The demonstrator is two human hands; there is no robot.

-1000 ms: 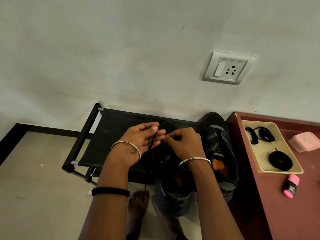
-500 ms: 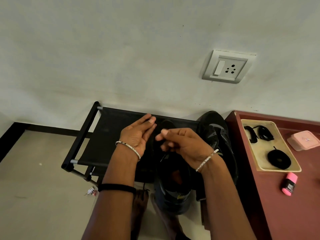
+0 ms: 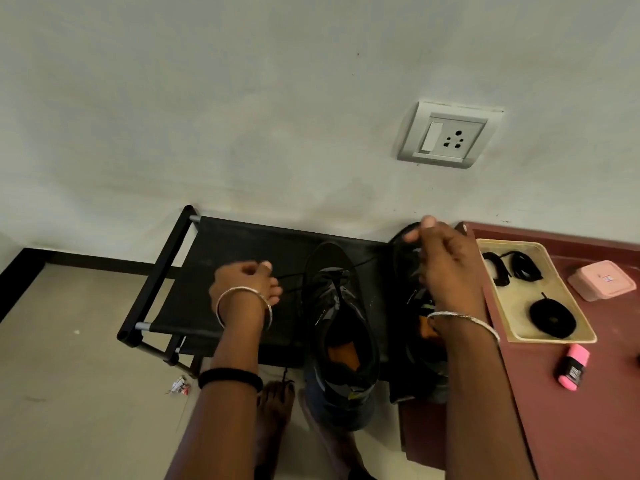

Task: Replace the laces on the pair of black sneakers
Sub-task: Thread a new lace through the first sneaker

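Two black sneakers stand on a black fabric rack (image 3: 242, 251), toes to the wall. The left sneaker (image 3: 337, 327) is in the middle, with a thin black lace (image 3: 294, 276) running from its lower eyelets out to both sides. My left hand (image 3: 246, 282) pinches one lace end to the left of this shoe. My right hand (image 3: 445, 261) pinches the other end, raised above the right sneaker (image 3: 412, 306), which it partly hides.
A maroon table (image 3: 588, 393) stands at the right with a beige tray (image 3: 504, 308) holding coiled black laces (image 3: 552, 318), a pink box (image 3: 602, 280) and a pink highlighter (image 3: 573, 372). Bare feet (image 3: 277, 410) are on the floor below the rack. A wall socket (image 3: 450, 135) is above.
My hands were together over the left sneaker's toe. They have moved apart, the left one to the left and the right one up to the right, drawing the lace out sideways.
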